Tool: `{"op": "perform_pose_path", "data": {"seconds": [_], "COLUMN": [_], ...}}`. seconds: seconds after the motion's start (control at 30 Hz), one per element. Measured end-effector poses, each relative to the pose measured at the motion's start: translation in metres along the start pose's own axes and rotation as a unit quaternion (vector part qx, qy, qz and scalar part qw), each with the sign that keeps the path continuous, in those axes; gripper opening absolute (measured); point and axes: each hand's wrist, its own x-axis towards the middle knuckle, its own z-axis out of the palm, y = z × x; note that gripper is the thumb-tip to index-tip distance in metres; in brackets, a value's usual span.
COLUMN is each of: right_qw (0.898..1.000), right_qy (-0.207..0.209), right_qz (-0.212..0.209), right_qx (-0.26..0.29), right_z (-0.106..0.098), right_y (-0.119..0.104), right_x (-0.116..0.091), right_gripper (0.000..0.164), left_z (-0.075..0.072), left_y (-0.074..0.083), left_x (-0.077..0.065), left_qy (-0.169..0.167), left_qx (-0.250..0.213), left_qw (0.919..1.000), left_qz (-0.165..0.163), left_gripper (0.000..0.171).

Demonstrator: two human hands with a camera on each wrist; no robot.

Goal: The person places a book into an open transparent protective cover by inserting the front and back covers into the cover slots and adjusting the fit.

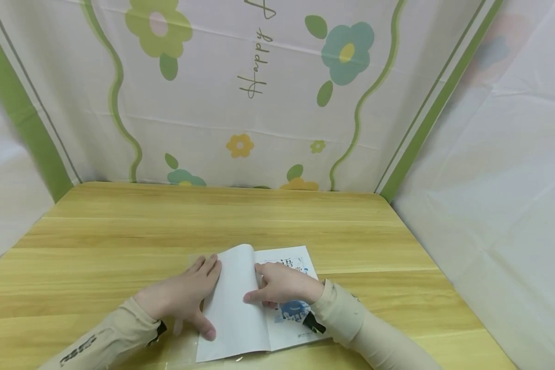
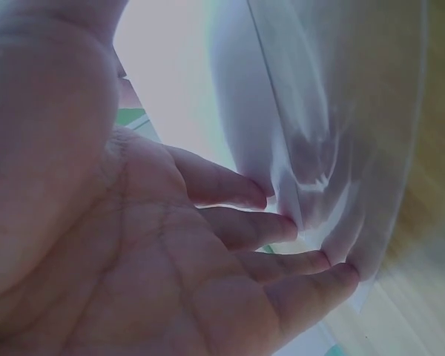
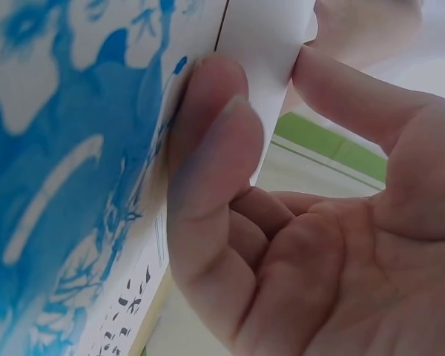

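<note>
An open book lies on the table, its blank white leaf [image 1: 236,308] turned to the left and bulging near the spine. The right-hand page [image 1: 287,331] carries dark characters and a blue picture. My left hand [image 1: 189,290] rests along the left edge of the white leaf, fingers spread. In the left wrist view, its fingertips [image 2: 282,226] touch the leaf and a clear plastic film [image 2: 356,148]. My right hand [image 1: 282,285] holds the bulging leaf beside the spine. Its thumb [image 3: 348,96] touches the white paper while curled fingers [image 3: 215,148] reach into the fold by the blue print.
The wooden table [image 1: 166,226] extends behind and to both sides of the book. Clear film shows on the tabletop under the book's left side. A flowered curtain [image 1: 277,118] hangs beyond the far edge, with white fabric [image 1: 499,205] at the right.
</note>
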Motion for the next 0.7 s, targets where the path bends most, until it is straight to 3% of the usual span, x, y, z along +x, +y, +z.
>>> {"op": "perform_pose_path", "data": {"seconds": [0.1,0.3,0.53,0.7], "right_qw": [1.0,1.0,1.0,1.0], "right_qy": [0.006,0.014,-0.006,-0.007], "right_qz": [0.002,0.009,0.007,0.009], "right_qx": [-0.01,-0.019,0.006,0.004], "right_z": [0.0011,0.0036,-0.0018,-0.0018], "right_y": [-0.0001,0.0004,0.0027,0.002], "right_x": [0.0003,0.0005,-0.0002,-0.0008], "right_gripper": [0.036,0.056,0.041,0.041], "left_z": [0.0001,-0.0005,-0.0018,-0.002], "left_y": [-0.0008,-0.0011,0.0012,0.0017], "left_x": [0.0003,0.0001,-0.0012,-0.0015], "left_qy": [-0.003,-0.007,0.0,-0.001], "left_qx": [0.006,0.009,0.003,0.001], "left_qw": [1.0,0.9999,1.0,1.0], "left_qz": [0.0,0.002,0.003,0.001], "left_gripper": [0.14,0.14,0.139,0.138]}}
